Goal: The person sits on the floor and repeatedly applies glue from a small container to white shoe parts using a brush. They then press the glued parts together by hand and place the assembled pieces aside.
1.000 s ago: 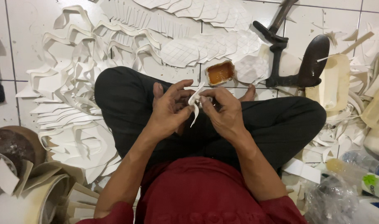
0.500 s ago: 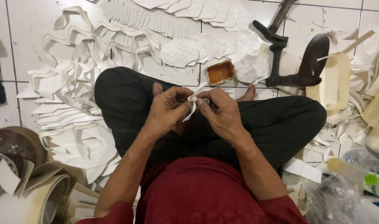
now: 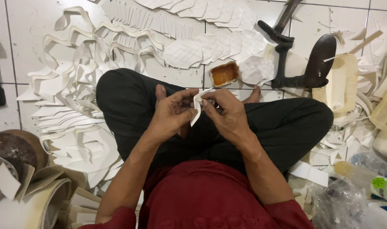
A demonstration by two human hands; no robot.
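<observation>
- The left hand (image 3: 173,111) and the right hand (image 3: 228,113) meet over the person's crossed legs in black trousers (image 3: 282,127).
- Both hands pinch one small white bent strip of thin material (image 3: 196,107) between thumbs and fingertips; the fingers are curled close around it.
- The strip sits between the two hands, in the middle of the scene, above the lap.
- Just beyond the hands, on the white tiled floor (image 3: 24,38), stands a small square tub of orange-brown glue (image 3: 224,74).
- To the left lie many white cut curved pieces (image 3: 74,97) in a thick heap, touching the left knee.
- Far away lie flat white rounded pieces with a criss-cross pattern (image 3: 185,53).
- To the right stands a black iron shoe stand (image 3: 303,63), near the right knee.
- A pale yellow plastic tub (image 3: 339,82) sits just beside the stand.
- Near right, a clear plastic bag (image 3: 339,203) and a plastic bottle (image 3: 371,165) crowd the floor.
- Near left, rolled cream sheets (image 3: 32,203) fill the corner.
- Open room is only over the lap.
</observation>
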